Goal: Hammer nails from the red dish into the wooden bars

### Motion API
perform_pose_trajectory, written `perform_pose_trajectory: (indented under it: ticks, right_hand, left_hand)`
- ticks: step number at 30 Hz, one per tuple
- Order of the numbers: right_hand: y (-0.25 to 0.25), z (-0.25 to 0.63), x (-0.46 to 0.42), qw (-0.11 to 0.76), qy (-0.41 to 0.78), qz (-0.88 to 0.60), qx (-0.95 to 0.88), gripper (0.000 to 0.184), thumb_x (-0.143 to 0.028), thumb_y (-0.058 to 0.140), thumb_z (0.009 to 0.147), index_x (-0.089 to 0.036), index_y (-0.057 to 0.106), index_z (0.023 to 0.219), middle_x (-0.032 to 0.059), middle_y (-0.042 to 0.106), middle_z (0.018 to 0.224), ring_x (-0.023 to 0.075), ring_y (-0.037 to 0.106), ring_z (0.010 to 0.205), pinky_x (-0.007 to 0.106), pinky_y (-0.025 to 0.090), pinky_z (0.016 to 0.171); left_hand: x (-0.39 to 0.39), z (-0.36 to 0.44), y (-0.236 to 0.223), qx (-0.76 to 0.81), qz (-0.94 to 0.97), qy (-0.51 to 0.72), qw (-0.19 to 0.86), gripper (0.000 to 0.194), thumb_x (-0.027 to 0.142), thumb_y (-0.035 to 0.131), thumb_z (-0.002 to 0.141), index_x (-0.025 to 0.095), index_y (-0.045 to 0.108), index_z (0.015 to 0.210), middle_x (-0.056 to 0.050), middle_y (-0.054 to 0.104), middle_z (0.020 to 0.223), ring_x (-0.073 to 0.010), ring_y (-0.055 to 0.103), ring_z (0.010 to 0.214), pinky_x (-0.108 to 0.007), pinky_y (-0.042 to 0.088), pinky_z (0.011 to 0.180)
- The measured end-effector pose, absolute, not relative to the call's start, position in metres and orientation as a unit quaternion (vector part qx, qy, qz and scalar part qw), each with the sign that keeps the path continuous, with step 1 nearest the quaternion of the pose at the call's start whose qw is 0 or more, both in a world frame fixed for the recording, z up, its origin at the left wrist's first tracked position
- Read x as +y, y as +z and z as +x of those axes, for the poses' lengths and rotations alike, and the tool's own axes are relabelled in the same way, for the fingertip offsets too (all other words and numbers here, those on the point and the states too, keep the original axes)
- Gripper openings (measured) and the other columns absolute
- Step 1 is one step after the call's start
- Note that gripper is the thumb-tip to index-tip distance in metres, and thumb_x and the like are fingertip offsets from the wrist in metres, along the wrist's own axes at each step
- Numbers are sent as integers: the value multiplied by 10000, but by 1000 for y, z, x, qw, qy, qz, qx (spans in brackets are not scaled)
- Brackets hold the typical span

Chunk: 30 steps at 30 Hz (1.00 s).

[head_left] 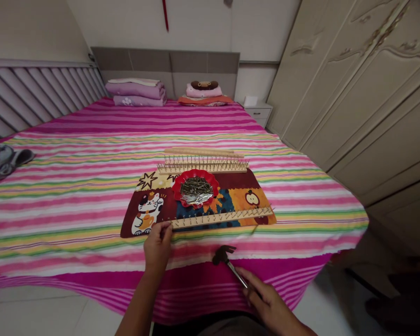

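My left hand (158,246) pinches the left end of a long wooden strip (223,217) studded with a row of upright nails; the strip lies across a colourful cartoon mat (143,212) on the bed. Near the bed's front edge, my right hand (265,301) grips the handle of a small dark claw hammer (223,255), whose head hovers just below the mat. A red scalloped dish (196,188) heaped with several loose nails sits in the middle of the mat. More nail-studded wooden strips (203,164) lie behind the dish.
The bed has a pink striped cover (73,186) with folded bedding and a pillow pile (204,93) at the headboard. A grey garment (2,161) lies at the left edge. A cream wardrobe (363,93) stands on the right, beside a white nightstand (258,112).
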State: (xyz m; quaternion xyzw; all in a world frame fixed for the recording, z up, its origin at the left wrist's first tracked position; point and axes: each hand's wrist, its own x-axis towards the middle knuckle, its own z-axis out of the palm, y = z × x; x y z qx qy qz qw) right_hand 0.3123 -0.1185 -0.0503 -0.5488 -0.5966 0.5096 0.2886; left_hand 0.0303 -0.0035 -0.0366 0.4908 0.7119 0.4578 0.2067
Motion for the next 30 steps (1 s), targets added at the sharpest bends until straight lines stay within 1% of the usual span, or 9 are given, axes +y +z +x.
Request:
perform_pose_trajectory:
  ticks: [2, 5, 7, 8, 11, 14, 17, 21, 30]
  right_hand:
    - [-28, 302, -114, 260, 515, -524, -627, 485, -363, 425, 906, -200, 492, 1358, 53, 701, 857, 209, 648, 804, 321, 518, 768]
    - [1, 282, -100, 279, 491, -494, -661, 464, -285, 420, 929, -217, 445, 1386, 40, 679, 928, 169, 627, 801, 285, 501, 780]
    - [15, 267, -88, 305, 475, -487, -667, 449, -234, 398, 931, -222, 441, 1378, 3, 666, 795, 135, 594, 634, 252, 511, 663]
    - [21, 259, -81, 315, 469, -478, -673, 448, -208, 399, 929, -235, 440, 1374, -9, 657, 780, 129, 590, 628, 250, 509, 668]
    - [33, 237, -62, 345, 449, -434, -700, 471, -128, 392, 912, -253, 443, 1364, -9, 671, 817, 154, 637, 821, 279, 505, 797]
    - [40, 220, -49, 348, 429, -412, -724, 489, -100, 400, 907, -261, 446, 1367, 20, 695, 1023, 176, 619, 1035, 312, 468, 924]
    - [39, 210, -41, 340, 406, -402, -747, 511, -93, 393, 911, -229, 406, 1403, 57, 635, 1245, 180, 569, 1163, 326, 433, 994]
    - [33, 206, -36, 319, 369, -404, -774, 525, -86, 398, 901, -180, 386, 1417, 97, 592, 1318, 191, 543, 1211, 349, 434, 1011]
    - [42, 230, -58, 351, 372, -414, -753, 522, -91, 383, 923, -265, 368, 1415, 25, 547, 1372, 154, 505, 1247, 317, 410, 1038]
  left_hand:
    - [-3, 30, -42, 702, 514, 459, 180, 237, 417, 536, 720, 217, 626, 811, -21, 695, 783, -169, 634, 705, -272, 490, 660]
    - [-3, 30, -48, 696, 535, 457, 144, 225, 398, 518, 740, 214, 621, 819, -28, 694, 797, -168, 635, 713, -272, 490, 663]
    - [-2, 30, -51, 690, 543, 460, 134, 218, 391, 515, 747, 212, 617, 820, -31, 692, 798, -167, 635, 712, -269, 489, 661]
    - [-2, 30, -52, 687, 544, 463, 133, 215, 387, 513, 751, 212, 615, 821, -31, 692, 800, -165, 636, 713, -267, 489, 660]
    - [-2, 30, -54, 678, 547, 472, 137, 210, 370, 502, 759, 209, 613, 833, -31, 688, 799, -159, 633, 703, -261, 490, 661]
    - [-3, 30, -54, 675, 547, 476, 138, 197, 349, 496, 752, 208, 610, 828, -24, 677, 765, -154, 621, 668, -259, 487, 647]
    - [-3, 31, -53, 677, 537, 481, 145, 190, 354, 500, 745, 212, 602, 820, -17, 674, 748, -152, 613, 650, -256, 482, 630]
    - [-2, 32, -52, 680, 525, 485, 163, 204, 362, 495, 742, 211, 603, 825, -21, 680, 759, -151, 613, 641, -258, 484, 620]
    - [-2, 33, -52, 684, 514, 486, 176, 219, 396, 504, 745, 216, 607, 816, -32, 699, 775, -164, 639, 679, -270, 497, 632]
